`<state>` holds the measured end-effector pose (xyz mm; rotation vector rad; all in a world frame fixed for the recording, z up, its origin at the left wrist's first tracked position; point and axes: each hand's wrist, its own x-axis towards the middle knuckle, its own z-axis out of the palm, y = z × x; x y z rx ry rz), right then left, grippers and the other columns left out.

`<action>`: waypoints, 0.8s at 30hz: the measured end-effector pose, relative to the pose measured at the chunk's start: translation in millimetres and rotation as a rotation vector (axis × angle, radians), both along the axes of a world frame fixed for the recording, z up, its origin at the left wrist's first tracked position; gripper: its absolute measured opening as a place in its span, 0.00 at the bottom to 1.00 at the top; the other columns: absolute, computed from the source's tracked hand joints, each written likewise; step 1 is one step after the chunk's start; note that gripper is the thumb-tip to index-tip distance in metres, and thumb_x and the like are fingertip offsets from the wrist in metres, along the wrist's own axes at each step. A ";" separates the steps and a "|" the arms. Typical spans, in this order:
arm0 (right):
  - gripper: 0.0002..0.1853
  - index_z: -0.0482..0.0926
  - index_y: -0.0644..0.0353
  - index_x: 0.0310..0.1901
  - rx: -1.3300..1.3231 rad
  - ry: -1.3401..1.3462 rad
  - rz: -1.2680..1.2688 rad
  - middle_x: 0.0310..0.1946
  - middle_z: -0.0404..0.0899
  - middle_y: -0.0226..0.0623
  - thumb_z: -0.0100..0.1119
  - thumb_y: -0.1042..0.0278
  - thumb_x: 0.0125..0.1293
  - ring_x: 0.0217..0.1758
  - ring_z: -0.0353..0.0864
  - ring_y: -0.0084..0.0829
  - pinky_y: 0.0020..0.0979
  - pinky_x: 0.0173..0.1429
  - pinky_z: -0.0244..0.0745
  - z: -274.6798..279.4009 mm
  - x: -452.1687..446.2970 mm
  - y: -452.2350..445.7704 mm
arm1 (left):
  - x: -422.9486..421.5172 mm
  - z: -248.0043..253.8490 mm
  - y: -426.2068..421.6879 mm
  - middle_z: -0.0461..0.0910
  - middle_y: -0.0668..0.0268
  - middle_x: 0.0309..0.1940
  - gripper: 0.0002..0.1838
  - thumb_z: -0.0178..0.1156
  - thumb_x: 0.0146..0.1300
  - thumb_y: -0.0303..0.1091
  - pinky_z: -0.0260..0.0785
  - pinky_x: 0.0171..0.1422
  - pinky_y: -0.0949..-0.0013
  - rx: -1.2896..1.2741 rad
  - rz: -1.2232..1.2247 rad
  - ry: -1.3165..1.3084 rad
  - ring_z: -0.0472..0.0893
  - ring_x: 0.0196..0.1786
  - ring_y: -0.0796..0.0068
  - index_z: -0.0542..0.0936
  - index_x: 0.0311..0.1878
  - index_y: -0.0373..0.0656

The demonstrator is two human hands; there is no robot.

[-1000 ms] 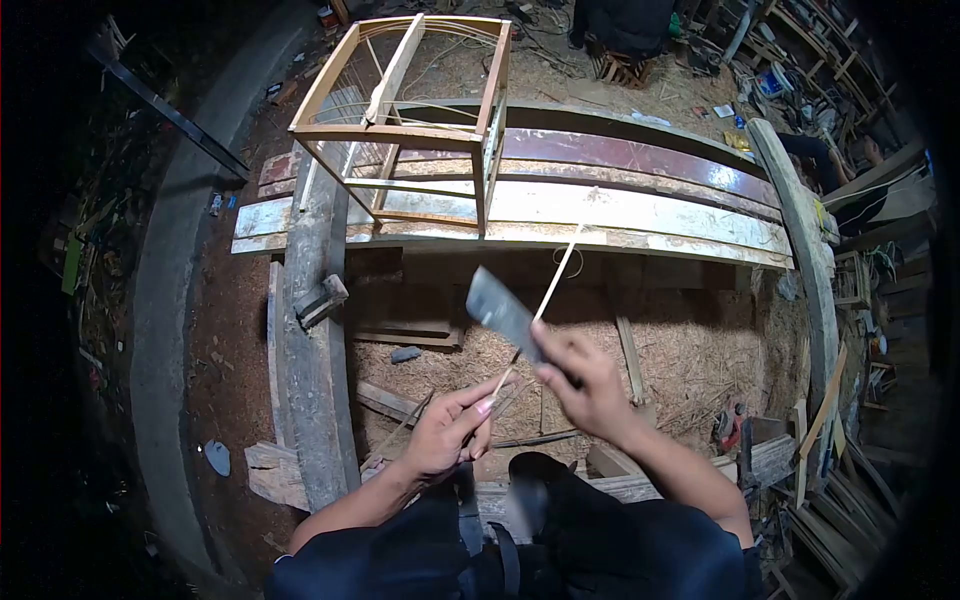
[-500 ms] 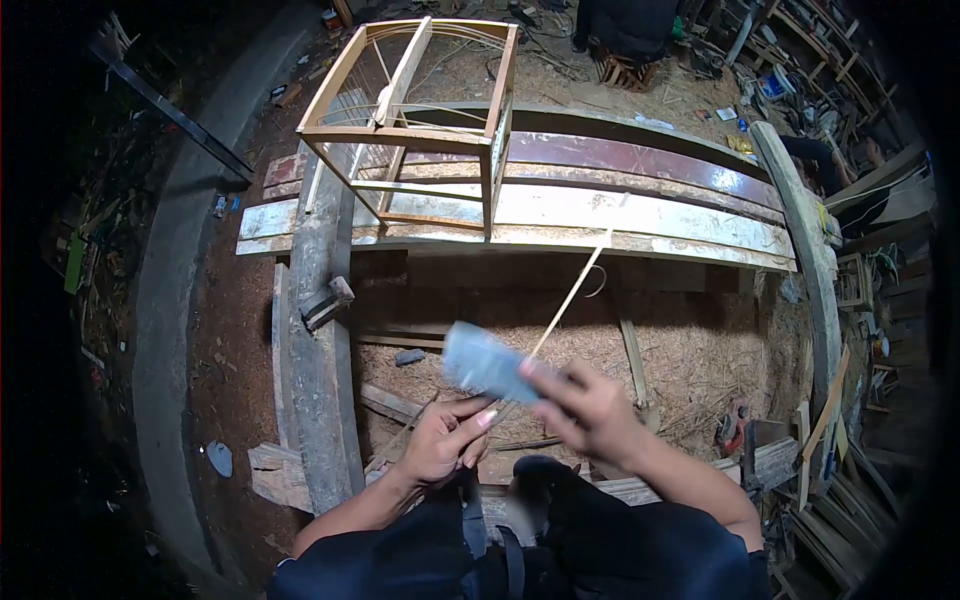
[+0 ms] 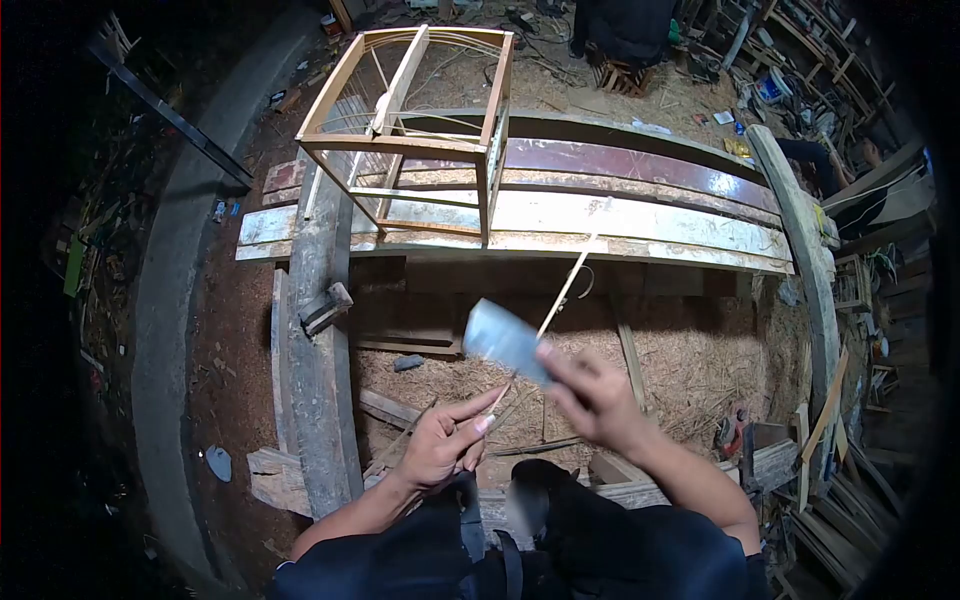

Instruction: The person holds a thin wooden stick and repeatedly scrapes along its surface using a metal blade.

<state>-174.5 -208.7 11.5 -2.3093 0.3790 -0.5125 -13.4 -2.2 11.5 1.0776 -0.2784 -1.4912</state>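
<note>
My left hand (image 3: 447,437) is closed, pinching the near end of a thin pale wooden strip (image 3: 565,294) between thumb and fingers. The strip slants up and away toward the bench, with a thin curl (image 3: 586,284) beside its far part. My right hand (image 3: 598,397) is closed on a flat, rectangular blue-grey piece (image 3: 503,341), blurred by motion; I cannot tell its kind. This piece lies across the strip and hides a section of it, a little above my left fingers.
A wooden frame (image 3: 488,200) stands on the plank bench (image 3: 640,215). A heavy beam (image 3: 315,400) runs along the left, with a block-like tool (image 3: 326,306) on it. Shavings (image 3: 690,370) cover the ground below. A person in dark clothes (image 3: 625,30) is at the back.
My right hand and the blue-grey piece have moved slightly up and right along the strip. The strip's far end has shifted a little left. My left hand has stayed nearly in place.
</note>
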 end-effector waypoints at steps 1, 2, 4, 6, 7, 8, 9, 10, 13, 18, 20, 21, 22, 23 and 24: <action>0.30 0.75 0.40 0.70 0.029 0.004 0.143 0.31 0.76 0.41 0.69 0.60 0.66 0.25 0.79 0.34 0.37 0.30 0.79 3.2 -5.0 14.8 | -3.7 -6.4 4.6 0.74 0.72 0.22 0.23 0.54 0.77 0.30 0.63 0.27 0.78 0.004 -0.002 0.002 0.69 0.21 0.87 0.71 0.72 0.37; 0.30 0.76 0.40 0.70 0.012 0.095 0.245 0.31 0.76 0.40 0.69 0.59 0.66 0.25 0.79 0.35 0.37 0.30 0.80 10.8 -9.2 26.8 | -7.9 -15.0 9.6 0.75 0.72 0.22 0.19 0.55 0.77 0.30 0.62 0.27 0.78 0.017 0.060 0.003 0.69 0.20 0.85 0.74 0.68 0.36; 0.29 0.76 0.40 0.69 0.009 0.052 0.219 0.31 0.75 0.41 0.69 0.60 0.66 0.25 0.79 0.36 0.37 0.31 0.80 15.2 -6.8 23.6 | -8.1 -7.6 4.3 0.75 0.70 0.21 0.10 0.57 0.75 0.29 0.61 0.25 0.76 0.024 0.138 -0.051 0.70 0.20 0.83 0.78 0.55 0.35; 0.27 0.78 0.41 0.68 0.060 -0.014 0.013 0.32 0.76 0.42 0.69 0.61 0.66 0.26 0.79 0.36 0.37 0.31 0.80 -6.0 -0.4 0.9 | -0.4 2.3 -1.3 0.73 0.70 0.20 0.11 0.57 0.76 0.29 0.59 0.25 0.77 0.038 0.056 0.037 0.70 0.20 0.83 0.78 0.56 0.34; 0.26 0.79 0.41 0.67 0.082 -0.054 -0.141 0.32 0.76 0.43 0.69 0.61 0.66 0.26 0.79 0.36 0.37 0.31 0.80 -10.7 6.3 -10.0 | 0.4 4.8 -3.1 0.73 0.70 0.20 0.11 0.57 0.76 0.29 0.59 0.24 0.77 0.040 0.067 0.058 0.70 0.19 0.83 0.78 0.55 0.34; 0.26 0.80 0.44 0.66 0.046 -0.002 -0.141 0.32 0.76 0.42 0.69 0.63 0.66 0.27 0.79 0.36 0.36 0.33 0.79 -3.7 4.4 -13.7 | 0.9 5.0 -3.9 0.73 0.70 0.20 0.11 0.57 0.76 0.29 0.59 0.24 0.77 0.034 0.068 0.055 0.70 0.19 0.83 0.78 0.55 0.34; 0.26 0.80 0.44 0.66 0.040 -0.005 -0.139 0.32 0.76 0.42 0.69 0.63 0.66 0.27 0.79 0.36 0.36 0.33 0.79 2.2 2.3 -9.4 | 0.9 4.6 -3.2 0.73 0.70 0.19 0.13 0.56 0.76 0.29 0.59 0.24 0.77 0.036 0.064 0.054 0.69 0.19 0.84 0.78 0.58 0.34; 0.26 0.79 0.46 0.67 0.067 0.016 0.024 0.32 0.76 0.42 0.69 0.65 0.66 0.27 0.79 0.36 0.36 0.34 0.79 5.4 -2.6 4.1 | 0.0 4.1 -0.6 0.72 0.70 0.19 0.15 0.56 0.76 0.29 0.59 0.25 0.78 0.045 0.058 0.055 0.69 0.19 0.84 0.78 0.61 0.34; 0.27 0.78 0.50 0.67 0.053 0.170 0.263 0.32 0.76 0.42 0.68 0.69 0.66 0.28 0.79 0.35 0.34 0.36 0.77 16.7 -5.4 19.3 | -2.7 -4.2 5.9 0.72 0.71 0.18 0.22 0.54 0.77 0.29 0.59 0.25 0.78 0.114 0.102 -0.052 0.67 0.19 0.85 0.73 0.71 0.36; 0.28 0.77 0.46 0.68 0.045 0.016 -0.066 0.31 0.75 0.40 0.68 0.67 0.66 0.30 0.79 0.34 0.34 0.34 0.76 -2.3 0.5 -14.0 | -1.2 7.7 -0.8 0.68 0.70 0.15 0.13 0.53 0.76 0.27 0.57 0.24 0.76 0.046 0.096 0.145 0.65 0.16 0.84 0.79 0.60 0.35; 0.29 0.76 0.40 0.69 0.078 0.046 0.179 0.31 0.73 0.39 0.69 0.64 0.65 0.28 0.78 0.36 0.36 0.32 0.77 4.6 -6.7 14.8 | -3.4 -4.4 8.1 0.68 0.70 0.15 0.17 0.53 0.77 0.26 0.57 0.24 0.76 0.010 0.122 0.171 0.64 0.16 0.84 0.75 0.66 0.36; 0.30 0.77 0.40 0.69 0.037 0.074 0.223 0.31 0.73 0.39 0.69 0.65 0.65 0.27 0.78 0.35 0.37 0.31 0.78 12.0 -7.9 26.4 | -2.8 -2.9 6.9 0.67 0.70 0.14 0.22 0.52 0.77 0.26 0.57 0.24 0.76 -0.029 0.148 0.193 0.63 0.15 0.84 0.71 0.72 0.38; 0.29 0.77 0.40 0.69 0.050 0.033 0.172 0.32 0.73 0.39 0.69 0.65 0.65 0.27 0.78 0.35 0.37 0.32 0.78 7.2 -6.4 21.3 | -2.9 1.5 5.7 0.65 0.72 0.13 0.25 0.49 0.78 0.25 0.56 0.24 0.75 0.037 0.141 0.186 0.61 0.14 0.84 0.66 0.76 0.41; 0.29 0.77 0.40 0.69 0.066 -0.006 0.121 0.32 0.73 0.39 0.69 0.65 0.66 0.27 0.78 0.34 0.36 0.32 0.78 -0.1 -4.6 11.9 | 0.6 5.5 3.0 0.65 0.72 0.13 0.25 0.49 0.78 0.25 0.56 0.24 0.75 0.042 0.140 0.187 0.61 0.14 0.84 0.66 0.76 0.41; 0.29 0.76 0.40 0.69 0.040 -0.033 -0.029 0.32 0.73 0.39 0.69 0.65 0.66 0.27 0.78 0.34 0.36 0.32 0.78 -4.0 1.3 -4.8 | 3.5 8.2 0.9 0.64 0.73 0.13 0.23 0.49 0.78 0.25 0.56 0.23 0.74 0.010 0.111 0.250 0.61 0.14 0.84 0.68 0.74 0.40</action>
